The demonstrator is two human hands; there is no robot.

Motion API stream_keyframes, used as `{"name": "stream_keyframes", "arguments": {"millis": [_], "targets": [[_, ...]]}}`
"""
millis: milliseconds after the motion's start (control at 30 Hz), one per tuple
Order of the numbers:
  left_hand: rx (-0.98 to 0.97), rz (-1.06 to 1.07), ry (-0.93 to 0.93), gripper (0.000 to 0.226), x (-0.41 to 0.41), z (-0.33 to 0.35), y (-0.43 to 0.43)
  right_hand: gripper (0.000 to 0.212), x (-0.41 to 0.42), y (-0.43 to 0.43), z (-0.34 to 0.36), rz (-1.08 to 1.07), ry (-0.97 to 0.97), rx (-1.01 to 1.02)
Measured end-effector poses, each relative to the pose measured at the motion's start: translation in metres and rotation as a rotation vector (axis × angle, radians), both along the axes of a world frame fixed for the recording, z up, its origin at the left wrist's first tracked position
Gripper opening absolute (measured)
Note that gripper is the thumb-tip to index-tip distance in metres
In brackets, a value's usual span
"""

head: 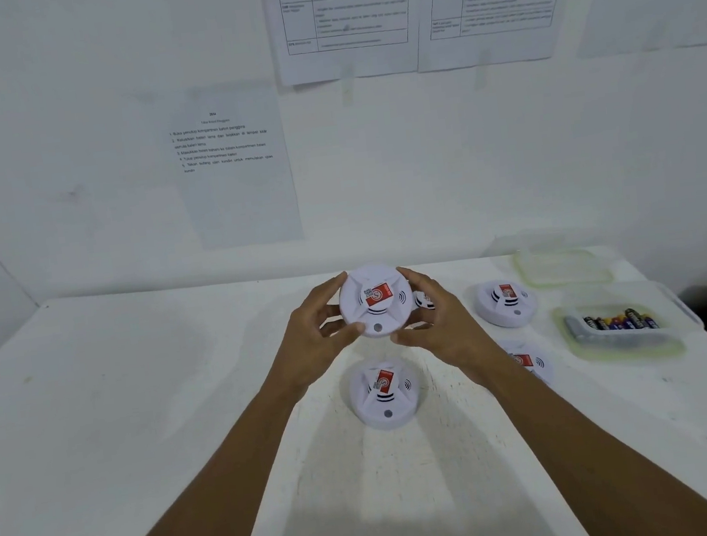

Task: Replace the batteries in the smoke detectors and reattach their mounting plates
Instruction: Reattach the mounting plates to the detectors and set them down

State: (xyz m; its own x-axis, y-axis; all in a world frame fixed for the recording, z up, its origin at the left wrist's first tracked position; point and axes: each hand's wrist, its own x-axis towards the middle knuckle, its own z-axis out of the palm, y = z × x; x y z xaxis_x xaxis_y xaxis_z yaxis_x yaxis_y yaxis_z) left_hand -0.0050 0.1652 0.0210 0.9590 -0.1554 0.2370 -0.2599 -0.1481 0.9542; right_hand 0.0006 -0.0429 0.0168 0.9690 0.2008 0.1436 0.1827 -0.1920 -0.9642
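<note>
A round white smoke detector (375, 300) with a red sticker is held above the table, its face towards me. My left hand (318, 338) grips its left rim and my right hand (432, 320) grips its right rim. Below it, another detector (384, 392) lies face up on the white table (162, 422). A third detector (507, 302) sits to the right. Two more are partly hidden: one (423, 300) behind my right hand, one (528, 363) behind my right forearm.
A clear plastic tub (619, 332) at the right holds several batteries. Behind it lies a clear lid or empty tub (561, 266). Printed sheets (239, 166) hang on the white wall behind the table. The table's left half is bare.
</note>
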Motion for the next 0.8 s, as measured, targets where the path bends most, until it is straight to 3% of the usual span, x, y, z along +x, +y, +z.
{"name": "stream_keyframes", "arguments": {"millis": [167,800], "targets": [[0.079,-0.044,-0.019,0.078,-0.001,-0.003,0.001,0.079,-0.001,-0.003,-0.002,-0.036,-0.077,-0.118],[0.134,0.0,-0.057,0.077,0.007,-0.014,0.002,0.074,0.006,-0.007,-0.006,-0.037,-0.127,-0.21]]}}
